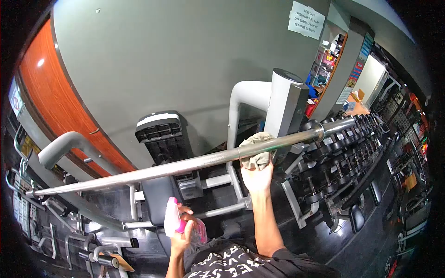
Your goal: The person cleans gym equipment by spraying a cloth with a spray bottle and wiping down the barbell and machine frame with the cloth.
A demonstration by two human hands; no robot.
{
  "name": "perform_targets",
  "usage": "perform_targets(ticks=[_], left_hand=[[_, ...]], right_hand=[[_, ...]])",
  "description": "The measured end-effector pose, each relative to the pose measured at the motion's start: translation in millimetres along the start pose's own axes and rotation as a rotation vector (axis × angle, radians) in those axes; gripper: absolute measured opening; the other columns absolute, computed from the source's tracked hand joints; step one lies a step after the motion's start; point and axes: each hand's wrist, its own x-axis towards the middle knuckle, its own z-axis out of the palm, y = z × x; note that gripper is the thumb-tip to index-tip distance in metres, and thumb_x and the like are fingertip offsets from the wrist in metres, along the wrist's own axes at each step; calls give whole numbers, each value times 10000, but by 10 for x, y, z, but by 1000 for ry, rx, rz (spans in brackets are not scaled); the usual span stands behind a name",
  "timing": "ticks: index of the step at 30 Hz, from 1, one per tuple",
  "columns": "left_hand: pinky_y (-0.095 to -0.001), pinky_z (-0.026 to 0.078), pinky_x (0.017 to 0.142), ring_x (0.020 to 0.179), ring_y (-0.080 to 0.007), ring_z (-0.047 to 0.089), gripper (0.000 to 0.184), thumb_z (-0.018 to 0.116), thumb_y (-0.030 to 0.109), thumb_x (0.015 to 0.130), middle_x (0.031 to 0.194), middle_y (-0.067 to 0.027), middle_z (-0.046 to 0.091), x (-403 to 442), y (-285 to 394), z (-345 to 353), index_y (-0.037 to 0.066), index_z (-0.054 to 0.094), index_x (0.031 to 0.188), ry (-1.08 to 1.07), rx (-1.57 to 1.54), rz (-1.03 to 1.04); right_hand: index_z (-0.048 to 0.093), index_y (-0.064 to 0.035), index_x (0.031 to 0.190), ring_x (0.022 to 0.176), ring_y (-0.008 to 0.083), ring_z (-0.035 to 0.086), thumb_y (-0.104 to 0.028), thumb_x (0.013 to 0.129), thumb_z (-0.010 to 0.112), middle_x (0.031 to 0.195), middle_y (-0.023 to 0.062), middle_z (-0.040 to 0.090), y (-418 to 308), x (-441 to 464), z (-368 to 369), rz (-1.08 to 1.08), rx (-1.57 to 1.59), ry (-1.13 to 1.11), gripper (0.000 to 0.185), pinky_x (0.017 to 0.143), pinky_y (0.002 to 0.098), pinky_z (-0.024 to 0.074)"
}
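A long metal barbell runs across the view, from lower left to upper right. My right hand presses a greyish-green cloth around the bar from below, right of the middle. Part of the cloth shows above the bar and part beneath it. Low in front of my body, my left hand is wrapped round a spray bottle with a pink and white head. Its clear pinkish body is partly hidden by the fingers. The bottle is apart from the bar.
A grey upright post stands behind the bar. Beneath it lies a dark padded bench. On the right is a rack with several dumbbells. An orange wooden door is at left, and a paper sign hangs on the wall.
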Motion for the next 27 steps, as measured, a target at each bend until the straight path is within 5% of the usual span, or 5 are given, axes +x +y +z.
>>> perform_targets(ticks=[8,15,20,22,27], left_hand=[[-259,496,601,637,-132,566,638,537,-77,820,1017,-156,503,164,-103,-3,9,247,1382,-64,2,-96],[-255,491,612,628,-136,570,643,557,-59,817,996,-160,520,320,-151,35,-1,244,1376,-104,-23,-10],[-317,508,575,606,-164,566,577,547,55,864,1013,-146,501,321,-70,53,30,255,1362,-67,-56,-29],[-322,510,576,603,-164,561,579,552,58,864,1015,-146,497,296,-100,71,33,257,1361,-57,-86,-22],[-330,512,579,594,-160,540,593,570,73,863,1024,-143,483,319,-74,144,36,255,1364,-73,-151,-23]], right_hand=[[513,-103,1180,1040,233,562,-356,960,429,1128,88,574,41,-105,-63,14,80,-164,345,941,411,452],[528,-130,1230,1101,212,558,-314,944,504,1184,48,580,-156,-538,244,160,-167,306,340,970,420,427],[471,-80,1292,1186,217,503,-220,937,529,1282,80,524,-222,-496,294,-630,-717,212,386,1000,375,413],[511,-7,1210,1130,263,500,-7,853,515,1189,132,540,-468,-280,252,-1002,-1545,108,357,963,416,386],[641,-67,1050,1146,336,492,82,649,521,1118,131,584,-480,0,413,-1198,-2200,-69,444,1002,443,373]])
